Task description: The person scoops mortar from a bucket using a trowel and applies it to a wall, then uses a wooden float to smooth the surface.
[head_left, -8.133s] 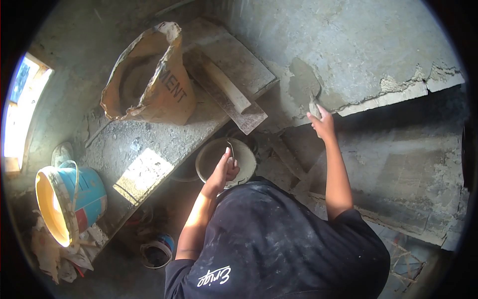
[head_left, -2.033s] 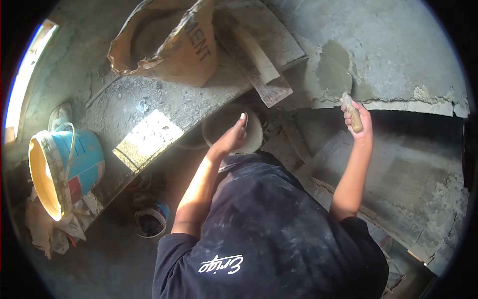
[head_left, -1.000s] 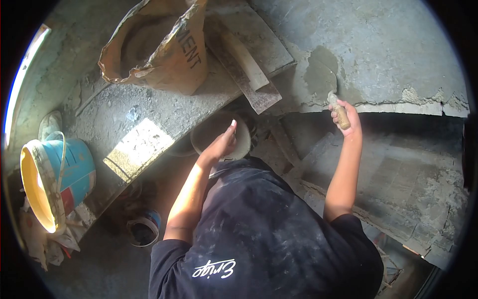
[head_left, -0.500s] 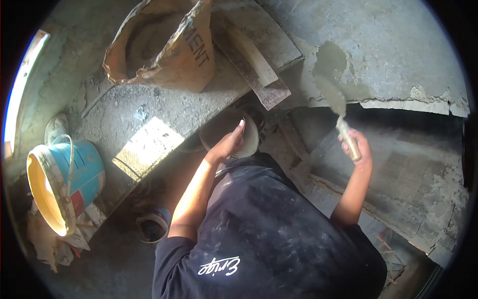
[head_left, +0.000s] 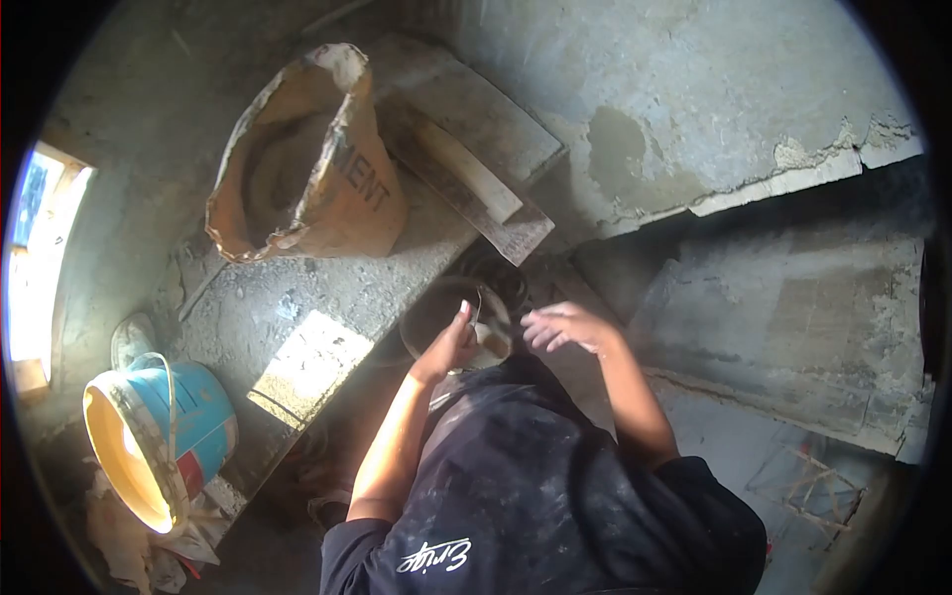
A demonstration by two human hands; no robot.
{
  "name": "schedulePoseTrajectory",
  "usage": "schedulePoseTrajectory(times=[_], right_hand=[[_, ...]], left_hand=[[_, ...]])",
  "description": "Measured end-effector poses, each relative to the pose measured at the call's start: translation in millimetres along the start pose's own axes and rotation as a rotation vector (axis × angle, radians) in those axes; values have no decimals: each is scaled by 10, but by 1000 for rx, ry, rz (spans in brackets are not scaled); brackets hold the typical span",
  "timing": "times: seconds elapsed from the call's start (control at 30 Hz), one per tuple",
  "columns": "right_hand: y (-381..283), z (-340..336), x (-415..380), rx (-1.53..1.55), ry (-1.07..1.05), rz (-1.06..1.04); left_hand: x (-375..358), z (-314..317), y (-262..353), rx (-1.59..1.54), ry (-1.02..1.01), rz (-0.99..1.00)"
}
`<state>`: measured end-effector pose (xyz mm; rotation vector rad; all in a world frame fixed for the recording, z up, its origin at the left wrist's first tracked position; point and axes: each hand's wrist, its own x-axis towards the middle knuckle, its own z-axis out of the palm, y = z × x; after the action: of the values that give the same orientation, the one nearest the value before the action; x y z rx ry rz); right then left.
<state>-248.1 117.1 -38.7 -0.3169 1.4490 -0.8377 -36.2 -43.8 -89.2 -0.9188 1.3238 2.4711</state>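
Note:
My left hand grips the rim of a round bowl in front of my body, its thumb raised over the edge. Just right of the bowl is my right hand, its fingers apart and nothing in them. Something pale, perhaps the trowel, shows inside the bowl, but its shape is unclear. Up on the wall is a darker damp patch.
On the ledge stand an open cement bag and a wooden float. A blue bucket lies tilted at the left. A broken slab edge runs along the right.
My right hand has come down and left from the wall to beside the bowl, and has let go of the trowel. My left hand still holds the bowl. The view has shifted.

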Motion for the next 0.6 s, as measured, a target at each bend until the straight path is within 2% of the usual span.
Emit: schedulePoseTrajectory(times=[0.07,0.17,0.27,0.33,0.37,0.43,0.47,0.57,0.6], right_hand=[[-407,-78,0,-7,86,-284],[-1173,-136,309,-216,261,-655],[-1822,-29,960,-719,656,-1004],[-2011,55,1388,-953,714,-767],[-2040,78,1604,-890,610,-612],[-2089,-11,1897,-790,277,-466],[-2075,-7,1947,-797,329,-467],[-2107,47,1832,-776,453,-387],[-2097,35,1805,-704,426,-392]], left_hand=[[-24,-109,-156,12,13,0],[-77,-198,-271,-51,19,17],[-128,-198,-377,-88,57,32],[-183,-180,-419,-71,105,44],[-200,-185,-472,-39,129,66],[-368,-132,-422,-68,194,32],[-487,-44,-322,-134,248,16],[-473,-108,-545,-230,408,11],[-491,-185,-573,-214,322,13]])
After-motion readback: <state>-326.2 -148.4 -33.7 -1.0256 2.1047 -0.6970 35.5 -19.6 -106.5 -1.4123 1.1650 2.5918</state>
